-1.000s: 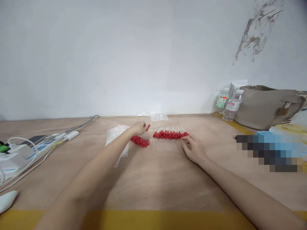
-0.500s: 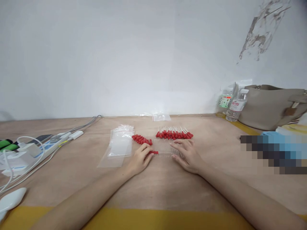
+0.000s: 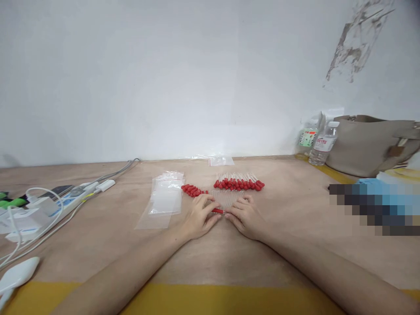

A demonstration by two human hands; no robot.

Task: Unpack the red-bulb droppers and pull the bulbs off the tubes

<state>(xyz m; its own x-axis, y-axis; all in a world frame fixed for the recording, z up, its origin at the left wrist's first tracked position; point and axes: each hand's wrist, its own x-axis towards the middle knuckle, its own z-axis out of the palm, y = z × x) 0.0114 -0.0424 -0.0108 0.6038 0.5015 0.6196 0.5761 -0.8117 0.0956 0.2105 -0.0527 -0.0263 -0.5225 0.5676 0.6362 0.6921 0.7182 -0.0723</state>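
Note:
A red rubber bulb (image 3: 217,211) is pinched between the fingers of my left hand (image 3: 199,218). My right hand (image 3: 244,218) meets it from the other side, its thumb and fingers closed on a thin clear tube, mostly hidden by the fingertips. Bulb and tube are end to end; whether the tube is inside the bulb I cannot tell. Just beyond both hands lies a row of clear tubes (image 3: 225,198). Loose red bulbs (image 3: 192,190) lie by my left fingers. Farther back rest several droppers (image 3: 239,183), red bulbs towards me and pale stems pointing at the wall.
Clear zip bags (image 3: 166,197) lie left of the hands, and another bag (image 3: 221,161) by the wall. A power strip (image 3: 70,202) with cables occupies the left side. Bottles (image 3: 323,144) and a grey bag (image 3: 367,146) stand at the back right.
My left hand has moved right with the red bulb. My right hand has come left and its fingers have closed in, so the two hands are now almost touching.

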